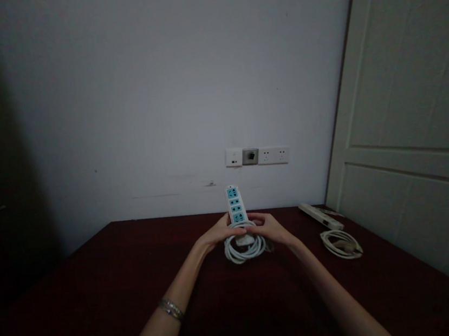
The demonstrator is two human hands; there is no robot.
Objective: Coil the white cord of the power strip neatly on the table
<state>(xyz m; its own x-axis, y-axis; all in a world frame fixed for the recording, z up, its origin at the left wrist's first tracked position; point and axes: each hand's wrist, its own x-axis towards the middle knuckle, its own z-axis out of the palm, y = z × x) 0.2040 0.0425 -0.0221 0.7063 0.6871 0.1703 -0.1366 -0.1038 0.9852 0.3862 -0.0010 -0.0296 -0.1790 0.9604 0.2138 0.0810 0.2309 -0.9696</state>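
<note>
Straight ahead, a white power strip (236,206) with blue sockets is held tilted up, its far end pointing toward the wall. Its pale cord (240,254) is gathered in a loose coil around and below the near end. My left hand (219,231) grips the strip and cord from the left side, thumb across the front. From the right, my right hand (271,229) closes on the same end, its thumb on the cord near the other thumb. Some fingers of both hands are hidden behind the strip and coil.
A second white power strip (321,216) lies at the right of the dark red table (141,287), its coiled cord (342,244) in front of it. Wall sockets (273,155) are behind the table. A pale panelled door (412,128) stands along the right side.
</note>
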